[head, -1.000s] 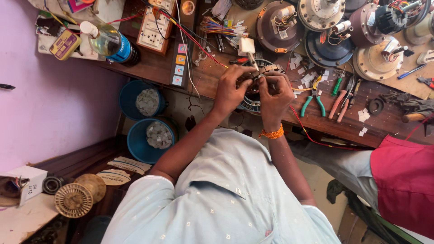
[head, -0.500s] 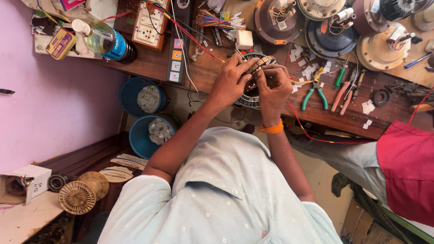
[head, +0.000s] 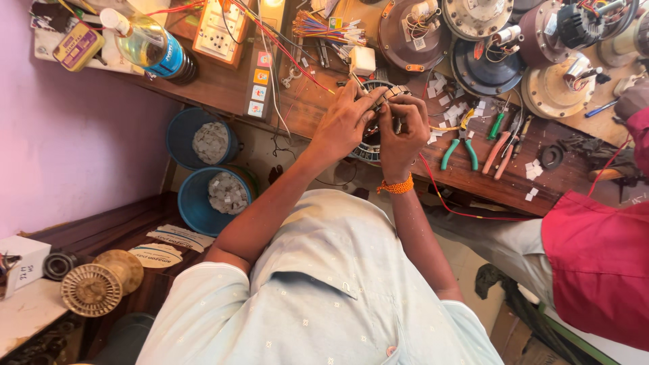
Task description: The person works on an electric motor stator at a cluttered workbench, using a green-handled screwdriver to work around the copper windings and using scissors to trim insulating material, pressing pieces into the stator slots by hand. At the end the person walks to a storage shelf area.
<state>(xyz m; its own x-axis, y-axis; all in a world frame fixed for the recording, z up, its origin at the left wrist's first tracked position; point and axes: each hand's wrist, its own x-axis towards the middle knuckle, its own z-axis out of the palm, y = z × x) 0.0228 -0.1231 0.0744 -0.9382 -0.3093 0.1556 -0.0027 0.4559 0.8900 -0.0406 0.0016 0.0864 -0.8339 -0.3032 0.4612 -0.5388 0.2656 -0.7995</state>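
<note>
A round motor stator [head: 378, 94] with windings rests at the near edge of a wooden workbench [head: 223, 88]. My left hand [head: 345, 122] grips its left side, fingers curled over the rim. My right hand [head: 403, 132], with an orange band at the wrist, pinches something small and dark against the stator's top; I cannot tell what it is. Both hands touch each other over the stator and hide most of it. A red wire [head: 446, 199] trails from under my right hand over the bench edge.
Green-handled pliers [head: 460, 145] and red-handled tools [head: 503, 149] lie right of my hands. Several fan motors [head: 487, 64] crowd the back of the bench. A bottle [head: 152, 47] and switchboard [head: 220, 27] stand left. Two blue buckets [head: 203, 196] sit below. A person in red [head: 602, 257] is at right.
The view has shifted slightly. Both hands stay on the stator, with my fingers working a little along its top rim.
</note>
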